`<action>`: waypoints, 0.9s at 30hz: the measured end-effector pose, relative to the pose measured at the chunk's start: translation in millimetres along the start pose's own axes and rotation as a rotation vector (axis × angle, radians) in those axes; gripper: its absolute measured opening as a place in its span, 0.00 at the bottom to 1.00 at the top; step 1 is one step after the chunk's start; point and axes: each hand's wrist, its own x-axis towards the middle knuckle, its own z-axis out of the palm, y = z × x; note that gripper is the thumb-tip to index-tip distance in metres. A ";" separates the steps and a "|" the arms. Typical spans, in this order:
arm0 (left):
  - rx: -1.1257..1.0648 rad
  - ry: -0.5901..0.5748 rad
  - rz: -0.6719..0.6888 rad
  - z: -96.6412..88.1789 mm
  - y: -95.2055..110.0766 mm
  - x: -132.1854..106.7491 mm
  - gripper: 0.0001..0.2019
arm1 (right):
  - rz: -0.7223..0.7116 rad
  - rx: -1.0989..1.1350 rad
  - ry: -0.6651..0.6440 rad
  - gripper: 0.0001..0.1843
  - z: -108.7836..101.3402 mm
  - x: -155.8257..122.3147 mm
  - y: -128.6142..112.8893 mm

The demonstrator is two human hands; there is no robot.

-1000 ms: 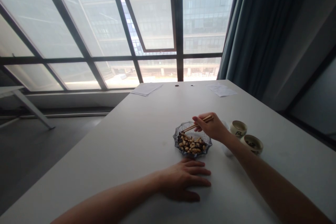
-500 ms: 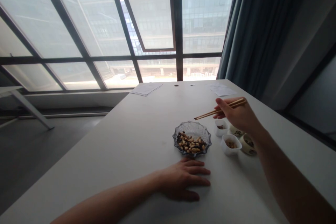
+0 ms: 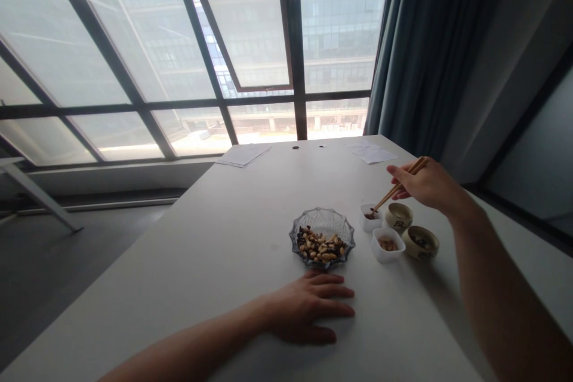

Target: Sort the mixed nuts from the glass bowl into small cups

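My right hand (image 3: 423,182) grips a pair of wooden chopsticks (image 3: 396,189). Their tips reach down into a small white plastic cup (image 3: 371,224) with dark bits in it. In front of that cup stands another white plastic cup (image 3: 387,253) holding brownish pieces. A glass bowl (image 3: 342,224) with a scalloped rim contains mixed nuts and dark seeds (image 3: 321,247). My left hand (image 3: 313,307) lies flat on the table, fingers spread, just below the bowl's near edge. Whether its fingers touch the glass I cannot tell.
Two beige ceramic cups with dark markings stand right of the plastic ones: a farther cup (image 3: 398,216) and a nearer cup (image 3: 419,243) with dark pieces inside. Papers (image 3: 244,156) lie on the white table's (image 3: 250,209) far left, and more sheets (image 3: 370,152) at the far right.
My right hand has moved right and tilted the chopsticks downward, from above the glass bowl's far side into the farther white cup. My left hand stays on the table. The view shifted slightly.
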 end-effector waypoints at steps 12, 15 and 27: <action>-0.006 0.018 0.008 1.0 0.0 0.0 0.28 | -0.136 0.139 0.016 0.26 22.8 -8.4 -11.2; -0.008 0.018 0.011 0.9 0.3 0.2 0.28 | -0.199 0.259 -0.134 0.30 47.5 -18.2 -20.0; -0.016 0.012 0.010 2.3 -1.2 0.2 0.28 | -0.292 0.231 -0.425 0.25 125.3 -33.4 -9.1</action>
